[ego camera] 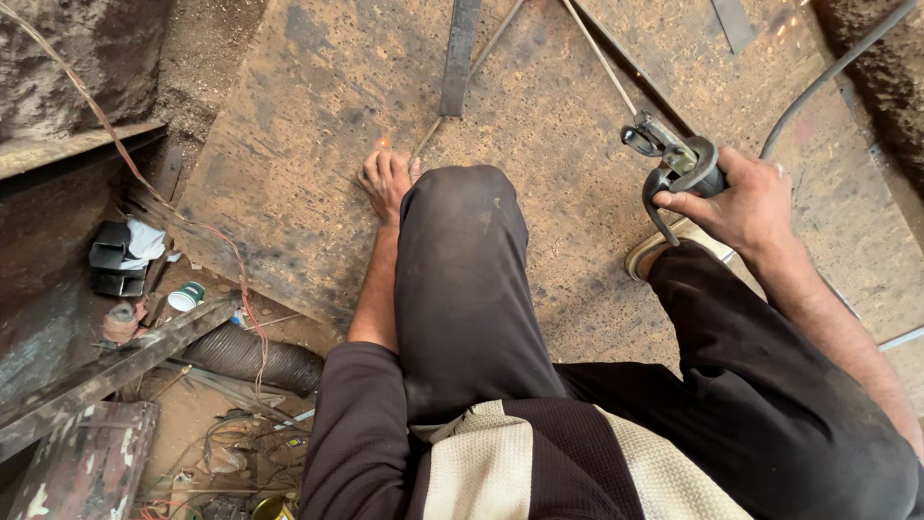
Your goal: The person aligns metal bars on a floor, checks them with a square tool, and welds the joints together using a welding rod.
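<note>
2 hands apart: left hand (387, 183) flat on the rusty steel plate (318, 116), right hand (746, 207) clamped on a grey welding electrode holder (679, 164); no weld bead visible yet.

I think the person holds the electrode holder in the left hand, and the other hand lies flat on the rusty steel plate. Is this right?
Not quite. The head view shows the electrode holder in the right hand, its fingers closed around the handle. It is the left hand that lies flat on the rusty steel plate.

Right hand (746, 207) around welding holder (674, 164), left hand (385, 178) on steel plate (308, 173)
</note>
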